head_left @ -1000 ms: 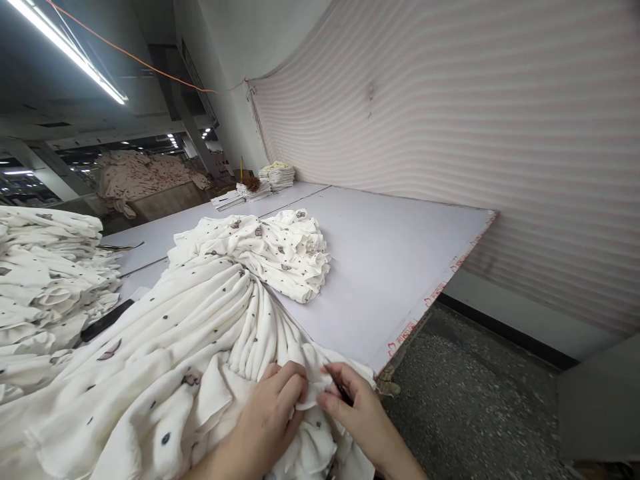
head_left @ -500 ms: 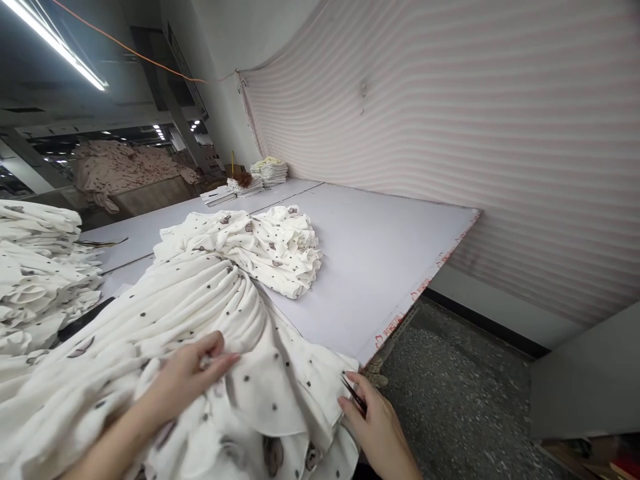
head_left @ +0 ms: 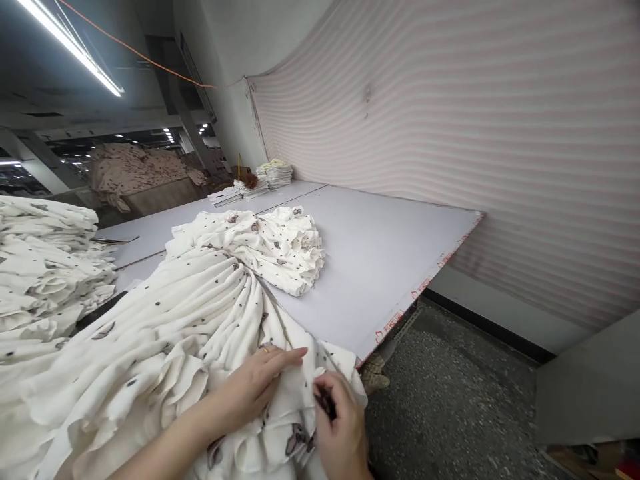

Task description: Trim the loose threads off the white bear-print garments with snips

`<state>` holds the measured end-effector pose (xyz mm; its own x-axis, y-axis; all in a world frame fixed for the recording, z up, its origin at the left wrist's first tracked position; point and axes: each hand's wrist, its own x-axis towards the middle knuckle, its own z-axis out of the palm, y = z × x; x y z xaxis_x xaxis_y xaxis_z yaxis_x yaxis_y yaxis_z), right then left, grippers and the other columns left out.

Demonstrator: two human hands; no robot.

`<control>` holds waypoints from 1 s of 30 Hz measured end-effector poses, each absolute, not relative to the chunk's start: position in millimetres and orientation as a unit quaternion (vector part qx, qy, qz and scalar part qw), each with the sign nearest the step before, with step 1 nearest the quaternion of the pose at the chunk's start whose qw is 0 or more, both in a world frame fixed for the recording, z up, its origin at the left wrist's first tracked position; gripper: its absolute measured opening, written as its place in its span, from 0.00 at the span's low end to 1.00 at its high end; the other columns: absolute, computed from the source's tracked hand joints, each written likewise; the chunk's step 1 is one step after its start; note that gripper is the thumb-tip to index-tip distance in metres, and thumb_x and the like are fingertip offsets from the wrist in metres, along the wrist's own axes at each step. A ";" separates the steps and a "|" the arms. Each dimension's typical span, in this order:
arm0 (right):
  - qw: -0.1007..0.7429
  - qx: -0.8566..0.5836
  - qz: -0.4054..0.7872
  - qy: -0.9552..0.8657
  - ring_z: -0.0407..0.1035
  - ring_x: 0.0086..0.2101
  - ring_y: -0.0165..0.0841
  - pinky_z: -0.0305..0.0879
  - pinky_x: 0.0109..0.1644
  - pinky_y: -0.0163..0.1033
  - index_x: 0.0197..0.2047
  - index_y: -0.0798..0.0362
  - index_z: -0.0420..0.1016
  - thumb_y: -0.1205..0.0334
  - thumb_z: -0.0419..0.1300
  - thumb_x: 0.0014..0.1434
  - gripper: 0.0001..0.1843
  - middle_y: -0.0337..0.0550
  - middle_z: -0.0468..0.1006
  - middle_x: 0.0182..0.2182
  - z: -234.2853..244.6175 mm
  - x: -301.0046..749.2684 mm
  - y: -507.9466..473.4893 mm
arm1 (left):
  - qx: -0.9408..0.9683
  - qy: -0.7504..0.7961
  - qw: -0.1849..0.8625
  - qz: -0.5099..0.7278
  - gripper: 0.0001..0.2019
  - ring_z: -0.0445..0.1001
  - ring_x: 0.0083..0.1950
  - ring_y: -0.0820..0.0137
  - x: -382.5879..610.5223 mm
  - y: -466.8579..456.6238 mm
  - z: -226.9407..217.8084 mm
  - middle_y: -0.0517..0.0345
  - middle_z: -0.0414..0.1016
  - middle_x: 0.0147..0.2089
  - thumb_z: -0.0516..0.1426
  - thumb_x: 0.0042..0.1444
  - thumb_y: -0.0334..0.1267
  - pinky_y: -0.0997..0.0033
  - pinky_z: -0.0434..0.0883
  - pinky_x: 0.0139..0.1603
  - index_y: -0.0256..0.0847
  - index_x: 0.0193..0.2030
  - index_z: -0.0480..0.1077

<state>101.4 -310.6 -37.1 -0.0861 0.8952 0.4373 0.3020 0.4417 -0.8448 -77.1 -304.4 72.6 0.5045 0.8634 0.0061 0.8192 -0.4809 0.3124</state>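
A large heap of white printed fabric (head_left: 165, 313), gathered in folds with small dark spots and animal-like figures, lies across the near table and under both my hands. My left hand (head_left: 255, 380) rests on the cloth, its fingers stretched toward the right; a ring shows on one finger. Close beside it, my right hand (head_left: 340, 417) is closed around small dark thread snips (head_left: 326, 403), mostly hidden by the fingers. The right hand is at the cloth near the table's front corner. Beyond lies a bunched portion of the same fabric (head_left: 280, 250).
The pale table (head_left: 380, 247) has a red-printed taped edge along its right side. Another white fabric pile (head_left: 45, 267) stands at left. Folded cloth stacks (head_left: 275, 175) sit at the far end. A striped sheet (head_left: 425, 120) hangs along the right, and speckled floor (head_left: 440, 380) lies below.
My left hand has moved right across the fabric and its fingers have stretched out. My right hand has shifted left with the snips, which now show less. The hands are closer together.
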 end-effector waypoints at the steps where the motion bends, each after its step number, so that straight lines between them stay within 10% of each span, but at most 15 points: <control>1: 0.532 -0.417 0.299 -0.674 0.73 0.36 0.35 0.69 0.40 0.37 0.39 0.50 0.68 0.71 0.49 0.55 0.12 0.43 0.76 0.34 -33.5 91.1 -317.4 | 0.851 0.494 0.162 0.074 0.27 0.71 0.47 0.64 -72.9 -302.7 72.9 0.55 0.77 0.45 0.45 0.59 0.22 0.65 0.68 0.50 0.47 0.63 0.60; 5: 0.561 -0.358 0.342 -0.663 0.75 0.33 0.34 0.70 0.37 0.35 0.41 0.47 0.72 0.71 0.49 0.55 0.15 0.40 0.78 0.33 -37.0 73.0 -339.6 | 0.828 0.525 0.191 0.048 0.17 0.70 0.40 0.64 -76.4 -310.3 81.0 0.57 0.73 0.35 0.46 0.54 0.23 0.65 0.67 0.44 0.43 0.41 0.72; 13: 0.490 -0.444 0.367 -0.654 0.75 0.34 0.36 0.71 0.38 0.34 0.48 0.47 0.74 0.64 0.60 0.53 0.17 0.42 0.79 0.37 -46.9 106.1 -323.5 | 0.756 0.589 0.238 0.157 0.09 0.68 0.43 0.62 -95.2 -335.2 90.0 0.57 0.68 0.40 0.51 0.61 0.44 0.66 0.67 0.46 0.44 0.42 0.65; 21: 0.445 -0.400 0.416 -0.685 0.75 0.36 0.36 0.70 0.39 0.34 0.43 0.48 0.74 0.65 0.58 0.55 0.12 0.41 0.79 0.35 -11.2 111.6 -312.2 | 0.724 0.638 0.192 0.180 0.14 0.67 0.46 0.62 -87.5 -339.1 76.2 0.56 0.67 0.43 0.53 0.50 0.26 0.65 0.67 0.47 0.44 0.43 0.61; 30: 0.417 -0.318 0.381 -0.762 0.73 0.37 0.35 0.69 0.38 0.33 0.47 0.45 0.77 0.63 0.58 0.59 0.14 0.41 0.78 0.37 16.2 117.1 -300.7 | 0.708 0.639 0.208 0.217 0.08 0.67 0.47 0.61 -90.6 -338.2 74.8 0.56 0.67 0.42 0.56 0.53 0.30 0.64 0.65 0.49 0.44 0.40 0.64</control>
